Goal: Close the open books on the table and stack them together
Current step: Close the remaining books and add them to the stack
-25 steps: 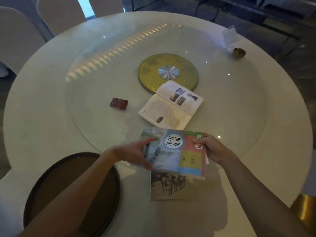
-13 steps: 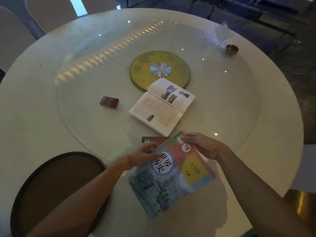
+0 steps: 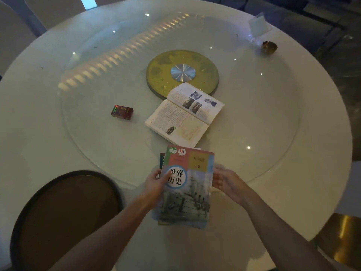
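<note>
Stacking is under way at the lower centre of the frame: a closed book [image 3: 186, 184] with a colourful cover is lying on top of another closed book [image 3: 162, 159], whose dark edge is peeking out at the upper left of the pile. The top one is sitting slightly askew, so squaring the two looks like the step in hand.

Left hand [image 3: 156, 184] is gripping the top book's left edge, thumb on the cover and fingers curled underneath. Right hand [image 3: 227, 181] is half open, fingers loosely spread and just touching, or nearly touching, the right edge; it is not clamping anything.

One open book [image 3: 183, 114] is lying face up just above the pile, mid-frame, partly overlapping a gold disc [image 3: 182, 72]. Next, it is probably calling for a reach forward, folding the halves together, then carrying it onto the pile.
</note>
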`<state>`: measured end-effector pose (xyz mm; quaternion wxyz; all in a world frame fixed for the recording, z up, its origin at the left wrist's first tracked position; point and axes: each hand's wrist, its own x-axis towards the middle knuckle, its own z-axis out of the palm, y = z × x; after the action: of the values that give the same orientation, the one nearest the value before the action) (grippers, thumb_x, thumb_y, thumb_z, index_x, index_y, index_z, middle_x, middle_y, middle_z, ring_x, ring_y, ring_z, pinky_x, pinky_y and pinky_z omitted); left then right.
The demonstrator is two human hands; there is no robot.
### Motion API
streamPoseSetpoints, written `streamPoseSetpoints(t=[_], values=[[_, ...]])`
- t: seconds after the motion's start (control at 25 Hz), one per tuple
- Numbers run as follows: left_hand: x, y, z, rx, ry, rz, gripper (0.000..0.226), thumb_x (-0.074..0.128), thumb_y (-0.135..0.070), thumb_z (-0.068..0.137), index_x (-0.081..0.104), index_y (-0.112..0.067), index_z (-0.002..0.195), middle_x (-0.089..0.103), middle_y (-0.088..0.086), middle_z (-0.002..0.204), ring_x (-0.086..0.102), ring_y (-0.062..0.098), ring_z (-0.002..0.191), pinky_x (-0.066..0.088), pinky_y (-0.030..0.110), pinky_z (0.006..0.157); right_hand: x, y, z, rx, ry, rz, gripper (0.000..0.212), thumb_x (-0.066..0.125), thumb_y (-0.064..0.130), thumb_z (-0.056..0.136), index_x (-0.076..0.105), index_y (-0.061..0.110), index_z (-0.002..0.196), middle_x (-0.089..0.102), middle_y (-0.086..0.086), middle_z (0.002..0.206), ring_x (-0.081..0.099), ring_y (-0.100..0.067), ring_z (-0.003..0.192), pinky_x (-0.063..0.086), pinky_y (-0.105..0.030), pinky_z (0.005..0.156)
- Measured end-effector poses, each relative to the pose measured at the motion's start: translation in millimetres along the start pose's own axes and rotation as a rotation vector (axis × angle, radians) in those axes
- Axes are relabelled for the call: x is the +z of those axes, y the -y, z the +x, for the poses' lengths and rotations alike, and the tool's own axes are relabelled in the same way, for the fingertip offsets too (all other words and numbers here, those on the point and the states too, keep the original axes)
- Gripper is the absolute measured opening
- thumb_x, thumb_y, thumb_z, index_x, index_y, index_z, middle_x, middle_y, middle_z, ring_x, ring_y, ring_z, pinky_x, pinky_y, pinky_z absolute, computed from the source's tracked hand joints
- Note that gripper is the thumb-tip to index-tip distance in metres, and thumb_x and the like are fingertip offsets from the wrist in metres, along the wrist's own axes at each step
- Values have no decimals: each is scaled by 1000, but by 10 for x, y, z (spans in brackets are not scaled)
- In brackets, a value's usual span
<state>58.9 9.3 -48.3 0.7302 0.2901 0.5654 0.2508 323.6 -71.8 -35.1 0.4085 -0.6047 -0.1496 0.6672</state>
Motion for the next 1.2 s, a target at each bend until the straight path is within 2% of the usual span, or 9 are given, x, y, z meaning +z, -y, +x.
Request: streamPoseSetpoints(t=[0.2,0.32,0.44,0.52,0.68,0.8,0.92,1.08,1.2], values=[[73,259,26,7,-219,220,13,60,-8,97,59,-1,108,70,24,111,70,32,93,61,43,76,297,-212,74,-27,-155,-204,32,59,21,98,74,40,119,79,0,114,77,-21,96,60,-37,73],[57,286,16,140,-253,528,11,62,-12,94,63,-11,105,74,13,107,69,21,90,58,34,71,408,-247,156,-116,-241,-392,33,55,7,94,69,23,120,72,-10,113,71,-32,97,62,-42,79],[-24,260,38,221,-263,841,16,60,-21,92,69,-10,101,69,11,98,66,23,87,55,34,69,515,-265,199,-166,-299,-645,22,52,2,88,59,22,90,52,-10,103,50,-28,83,41,-26,58],[-79,252,35,260,-268,1001,21,60,-27,91,68,-9,101,57,8,96,59,24,86,54,35,73,536,-286,229,-80,-315,-790,18,53,9,89,45,21,79,43,-10,110,44,-27,91,37,-30,67],[-159,331,5,304,-213,1083,26,62,-26,91,64,-9,110,51,6,99,59,25,92,55,38,81,505,-328,284,-48,-278,-786,4,54,16,90,57,18,93,44,-8,106,40,-25,95,35,-36,78],[-186,361,11,286,-221,1036,27,60,-25,92,62,-11,115,50,4,97,59,23,89,52,33,76,527,-333,300,-47,-274,-842,34,53,25,96,59,18,129,45,-9,123,47,-32,116,44,-38,89],[-201,351,20,261,-228,1034,28,60,-29,92,63,-14,115,52,2,98,61,21,89,54,33,75,558,-335,317,2,-294,-874,41,51,26,99,55,14,138,39,-14,145,45,-36,131,45,-41,100],[-191,159,120,375,-211,1077,42,63,-30,90,56,-15,129,54,5,111,58,24,106,52,34,87,557,-321,317,-43,-304,-863,27,52,24,99,64,21,122,50,-15,141,40,-33,138,40,-38,95],[5,-120,358,530,-113,1199,53,62,-31,89,51,-18,139,54,6,135,53,26,120,45,39,101,557,-284,272,-127,-331,-794,19,55,22,98,68,22,113,66,-6,116,58,-26,112,52,-40,86]])
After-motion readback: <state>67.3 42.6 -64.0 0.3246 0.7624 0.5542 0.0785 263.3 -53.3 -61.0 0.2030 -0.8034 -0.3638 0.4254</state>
